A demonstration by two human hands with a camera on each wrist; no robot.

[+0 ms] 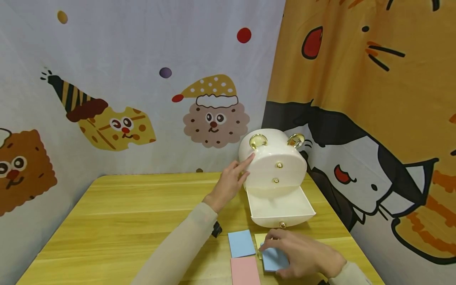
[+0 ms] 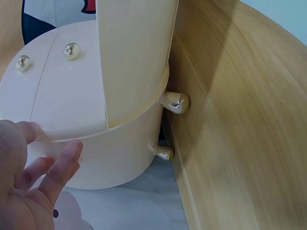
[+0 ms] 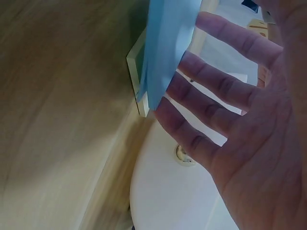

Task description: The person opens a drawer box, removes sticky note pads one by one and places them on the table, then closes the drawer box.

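Note:
My left hand (image 1: 227, 183) touches the upper left side of a white desktop drawer box (image 1: 260, 170) with gold round ears, its fingers spread. The bottom drawer (image 1: 281, 204) is pulled out; the left wrist view shows fingertips against the glossy shell (image 2: 105, 163). In front of the drawer my right hand (image 1: 308, 253) pinches a blue sticky note pad (image 1: 273, 261) between thumb and fingers. That pad overlaps a yellow pad (image 1: 259, 238) on the table. In the right wrist view the fingertips lie along the edge of the blue pad (image 3: 165, 52); the thumb is hidden there.
Left of the right hand lie another blue pad (image 1: 241, 243) and a pink pad (image 1: 246, 272). The wooden table (image 1: 135, 213) extends to the left. Cartoon-printed curtains (image 1: 199, 43) hang behind and to the right, close to the drawer box.

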